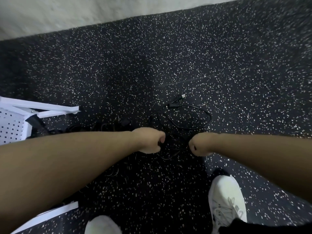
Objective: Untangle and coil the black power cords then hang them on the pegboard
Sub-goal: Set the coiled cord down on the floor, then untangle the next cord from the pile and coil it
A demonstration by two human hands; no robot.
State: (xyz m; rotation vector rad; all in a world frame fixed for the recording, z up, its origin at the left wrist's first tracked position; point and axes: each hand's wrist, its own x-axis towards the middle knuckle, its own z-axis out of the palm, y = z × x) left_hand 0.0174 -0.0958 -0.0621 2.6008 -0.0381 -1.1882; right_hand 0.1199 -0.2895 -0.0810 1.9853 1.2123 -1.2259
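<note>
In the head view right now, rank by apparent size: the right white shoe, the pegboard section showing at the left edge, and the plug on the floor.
1. Right white shoe, though it lies nearest the camera, which inflates it.
2. Pegboard, cut off by the frame edge, so only part counts.
3. Plug, smallest by far.

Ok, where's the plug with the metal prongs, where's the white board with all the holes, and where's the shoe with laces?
plug (180, 97): head view, on its black body just behind the prongs.
pegboard (10, 127): head view, on its white holed face.
white shoe (226, 200): head view, on its top above the laces.
</note>
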